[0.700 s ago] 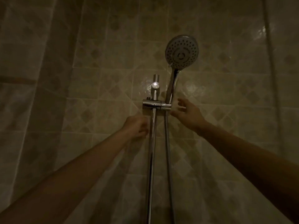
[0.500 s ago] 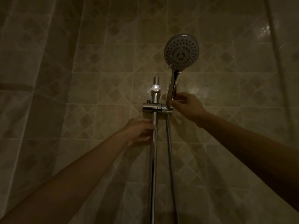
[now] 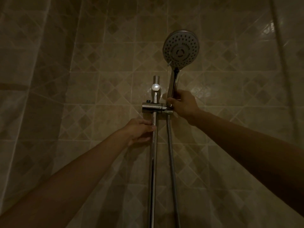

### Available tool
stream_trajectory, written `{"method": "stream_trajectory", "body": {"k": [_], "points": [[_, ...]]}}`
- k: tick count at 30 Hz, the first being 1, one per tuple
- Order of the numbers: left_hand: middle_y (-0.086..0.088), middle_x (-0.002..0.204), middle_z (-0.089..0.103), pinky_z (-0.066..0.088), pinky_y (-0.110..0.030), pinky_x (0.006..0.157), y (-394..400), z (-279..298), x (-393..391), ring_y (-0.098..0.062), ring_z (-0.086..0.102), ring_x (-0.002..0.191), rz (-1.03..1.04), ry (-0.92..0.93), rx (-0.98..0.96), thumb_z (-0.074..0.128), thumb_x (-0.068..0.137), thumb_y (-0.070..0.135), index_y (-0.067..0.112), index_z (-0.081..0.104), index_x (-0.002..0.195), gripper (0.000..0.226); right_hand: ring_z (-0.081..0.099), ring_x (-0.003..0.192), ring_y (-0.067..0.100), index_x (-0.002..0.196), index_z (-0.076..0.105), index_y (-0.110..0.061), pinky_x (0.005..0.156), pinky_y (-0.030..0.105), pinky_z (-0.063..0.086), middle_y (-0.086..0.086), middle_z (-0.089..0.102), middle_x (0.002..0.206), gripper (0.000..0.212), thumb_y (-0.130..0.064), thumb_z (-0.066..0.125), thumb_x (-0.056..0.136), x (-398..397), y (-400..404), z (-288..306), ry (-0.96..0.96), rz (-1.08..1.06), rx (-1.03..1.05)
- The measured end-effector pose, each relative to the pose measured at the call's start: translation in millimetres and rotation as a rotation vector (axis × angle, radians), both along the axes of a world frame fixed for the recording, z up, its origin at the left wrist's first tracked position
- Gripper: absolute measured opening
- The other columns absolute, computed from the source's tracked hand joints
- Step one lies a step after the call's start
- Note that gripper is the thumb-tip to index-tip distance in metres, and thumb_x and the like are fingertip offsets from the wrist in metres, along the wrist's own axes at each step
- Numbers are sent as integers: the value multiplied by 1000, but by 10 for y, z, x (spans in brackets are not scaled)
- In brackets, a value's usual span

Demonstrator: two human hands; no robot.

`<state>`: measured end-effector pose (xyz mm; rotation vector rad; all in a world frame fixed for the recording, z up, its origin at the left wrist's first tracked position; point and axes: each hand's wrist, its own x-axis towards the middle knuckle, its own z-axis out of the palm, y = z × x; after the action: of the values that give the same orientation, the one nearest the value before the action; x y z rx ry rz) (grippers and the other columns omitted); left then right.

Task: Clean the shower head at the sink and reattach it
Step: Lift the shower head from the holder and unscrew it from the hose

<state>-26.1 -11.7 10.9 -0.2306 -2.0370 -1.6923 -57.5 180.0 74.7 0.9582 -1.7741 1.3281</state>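
Observation:
A round chrome shower head with a dark nozzle face sits upright in the chrome holder on a vertical slide rail. My right hand is closed around the lower part of its handle, just above the holder. My left hand grips the rail a little below the holder. The metal hose hangs straight down from under the holder, to the right of the rail. The light is dim.
Beige tiled wall with diamond patterns fills the view. A wall corner runs down the left side. A thin vertical line, maybe a pipe or curtain edge, stands at the far right.
My right hand has moved up and closed around the shower head's handle. My left hand has come in and taken hold of the rail. The view has shifted slightly downward.

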Motion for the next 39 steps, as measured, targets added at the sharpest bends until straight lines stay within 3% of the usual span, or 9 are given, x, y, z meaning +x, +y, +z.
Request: {"method": "stream_trajectory", "body": {"k": [5,8,14,21,26,30,33,37,39], "points": [[-2,101,72,60,-29,73,19,-5,-20,-11,70,88,21,3,25,76,88,11,16,68,114,28,68,107,25,127,64,-9,98,48,57,8,70,118,26,-14,60,102,38,-15,59,-19,27,-85],[-2,104,72,59,-27,70,13,5,-32,-11,70,90,33,-5,12,77,87,13,17,68,115,30,69,104,26,115,64,-15,94,51,59,5,69,108,14,-12,59,102,28,11,88,-44,62,-126],[-1,104,72,56,-25,65,25,-38,-43,-10,70,88,39,24,11,74,89,12,16,67,116,28,68,98,20,119,60,-14,86,43,62,7,69,113,16,-15,54,104,-21,10,39,-108,119,-274],[0,96,72,56,-20,54,51,-45,-6,-8,71,80,42,37,10,74,89,11,15,66,114,26,70,104,37,116,64,-7,91,55,60,18,72,111,18,-14,53,103,-101,175,-32,-181,111,-320],[3,94,75,56,-24,62,57,-87,-14,-9,72,83,61,58,10,75,88,12,21,70,104,19,72,95,32,98,68,-20,88,55,61,3,71,95,14,-15,56,102,-163,357,-222,-200,129,-272],[-2,96,75,59,-26,65,83,-117,-24,-13,72,87,105,106,31,76,87,9,21,71,99,17,73,101,31,106,69,-20,90,60,60,7,74,104,13,-16,58,102,-136,386,-449,-238,170,-204],[-4,95,75,60,-31,75,138,-148,-42,-16,73,85,137,140,60,76,86,6,16,74,103,20,71,98,27,97,71,-25,94,59,58,5,73,101,20,-15,55,105,-92,379,-599,-245,153,-143],[-2,84,75,64,-41,76,192,-201,-41,-19,73,77,194,212,72,78,82,9,26,73,85,18,67,93,25,119,70,-12,93,53,59,13,72,111,21,-14,53,107,-18,355,-753,-275,155,-88],[-4,87,75,63,-39,68,230,-225,0,-21,72,75,213,233,86,77,79,15,31,72,87,18,69,96,28,118,68,-10,88,47,62,15,70,111,20,-13,52,107,53,350,-818,-285,194,-65]]}}
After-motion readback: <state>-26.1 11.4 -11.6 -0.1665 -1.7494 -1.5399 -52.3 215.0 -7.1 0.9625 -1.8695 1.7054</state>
